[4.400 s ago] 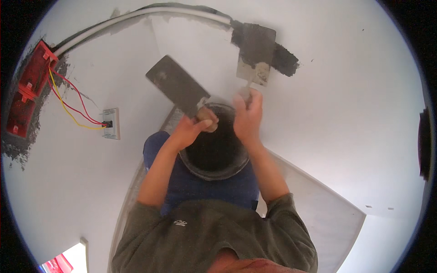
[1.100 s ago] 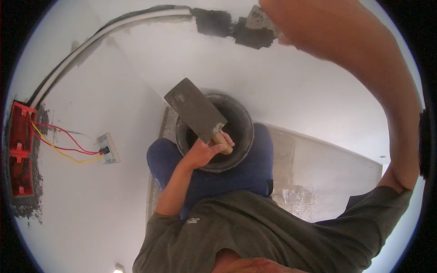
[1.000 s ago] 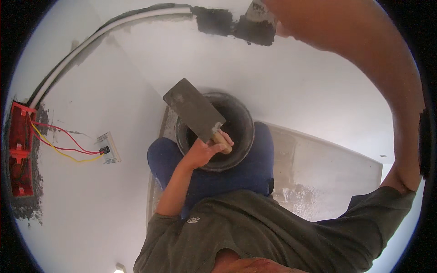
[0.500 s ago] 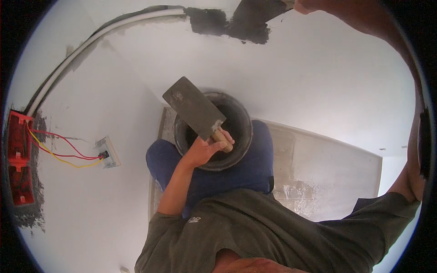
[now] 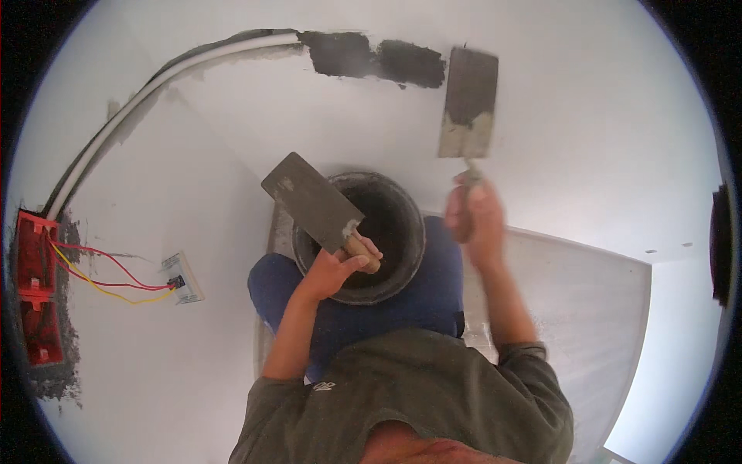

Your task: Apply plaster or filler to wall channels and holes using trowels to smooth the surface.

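My left hand [image 5: 337,268] is closed around the short wooden handle of a flat rectangular trowel [image 5: 312,199]. That grey blade slants over the rim of a round dark bucket [image 5: 418,249] in front of my legs. In my right hand [image 5: 478,217], slightly blurred, is the handle of a second trowel [image 5: 469,100]. Its blade points up and away, with dark wet mortar on the far part and a paler patch near the handle. A dark mortar patch [image 5: 410,63] lies on the white wall just left of this blade.
A pale conduit [image 5: 170,73] curves along a groove from the mortar patch to two red wall boxes [image 5: 37,255] at far left. Red and yellow wires [image 5: 116,263] lead from there to a hanging white socket plate [image 5: 182,278]. A grey board [image 5: 572,286] lies at right.
My right hand has come back from the wall at upper right, bringing its trowel off the mortar patch. My left hand and its trowel have shifted slightly left and down in the picture.
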`<action>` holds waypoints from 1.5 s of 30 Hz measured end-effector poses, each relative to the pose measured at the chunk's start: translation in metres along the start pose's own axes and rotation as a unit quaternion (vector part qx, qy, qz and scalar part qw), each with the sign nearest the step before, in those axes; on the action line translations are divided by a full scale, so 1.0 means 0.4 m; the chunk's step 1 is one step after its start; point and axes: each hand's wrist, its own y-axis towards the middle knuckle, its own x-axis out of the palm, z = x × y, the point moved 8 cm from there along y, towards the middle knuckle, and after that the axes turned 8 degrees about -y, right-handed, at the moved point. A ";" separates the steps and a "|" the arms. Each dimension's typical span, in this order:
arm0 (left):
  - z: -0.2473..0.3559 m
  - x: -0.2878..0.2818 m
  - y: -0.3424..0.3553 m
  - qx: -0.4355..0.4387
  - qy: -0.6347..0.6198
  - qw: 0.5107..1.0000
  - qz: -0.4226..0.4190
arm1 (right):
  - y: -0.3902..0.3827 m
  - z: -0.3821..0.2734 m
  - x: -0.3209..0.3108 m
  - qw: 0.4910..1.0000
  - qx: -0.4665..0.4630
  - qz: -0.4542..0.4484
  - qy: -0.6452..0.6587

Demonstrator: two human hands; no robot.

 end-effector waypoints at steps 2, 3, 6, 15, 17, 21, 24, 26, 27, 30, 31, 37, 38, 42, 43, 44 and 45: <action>-0.007 -0.013 -0.007 -0.025 0.006 1.000 0.007 | -0.016 0.046 0.103 0.989 -0.136 0.006 0.063; -0.007 -0.017 -0.015 -0.026 0.011 1.000 0.012 | -0.017 0.062 0.135 0.987 -0.146 0.015 0.070; -0.005 -0.033 -0.049 -0.024 0.006 0.999 0.045 | 0.002 0.054 0.205 0.984 -0.161 0.029 0.067; -0.019 -0.076 -0.107 -0.055 -0.006 0.993 0.104 | 0.009 0.091 0.361 0.982 -0.094 -0.045 0.157; -0.018 -0.080 -0.110 -0.046 -0.026 0.994 0.098 | 0.013 0.106 0.375 0.979 -0.092 -0.057 0.173; -0.009 -0.093 -0.125 -0.019 -0.050 0.992 0.111 | 0.024 0.122 0.383 0.980 -0.111 -0.071 0.149; -0.012 -0.102 -0.136 -0.031 -0.068 0.989 0.126 | 0.032 0.149 0.377 0.986 -0.100 -0.064 0.115; -0.008 -0.102 -0.137 -0.024 -0.069 0.990 0.118 | 0.032 0.167 0.363 0.990 -0.094 -0.057 0.090; -0.005 -0.103 -0.138 -0.014 -0.074 0.990 0.116 | 0.029 0.173 0.351 0.991 -0.095 -0.057 0.075; -0.008 -0.104 -0.139 -0.013 -0.067 0.991 0.114 | 0.010 0.202 0.309 0.996 -0.058 -0.073 0.009; -0.008 -0.100 -0.137 -0.012 -0.050 0.993 0.105 | -0.001 0.212 0.292 0.996 -0.039 -0.081 -0.018; 0.000 -0.078 -0.116 -0.011 -0.011 0.996 0.082 | -0.040 0.208 0.136 0.973 -0.085 -0.068 -0.206; -0.001 -0.072 -0.112 -0.014 -0.019 0.997 0.078 | -0.034 0.189 0.105 0.949 -0.120 -0.055 -0.288; -0.008 -0.050 -0.092 -0.018 -0.020 0.998 0.051 | 0.015 0.036 -0.024 0.801 -0.282 -0.015 -0.529; -0.009 -0.045 -0.083 -0.015 -0.017 0.999 0.040 | 0.042 0.004 -0.062 0.764 -0.256 -0.037 -0.592; -0.008 -0.040 -0.077 -0.006 -0.018 0.999 0.028 | 0.050 -0.061 -0.094 0.743 -0.294 -0.037 -0.599; -0.005 -0.033 -0.068 0.009 -0.018 1.000 0.016 | 0.048 -0.138 -0.110 0.683 -0.376 -0.005 -0.626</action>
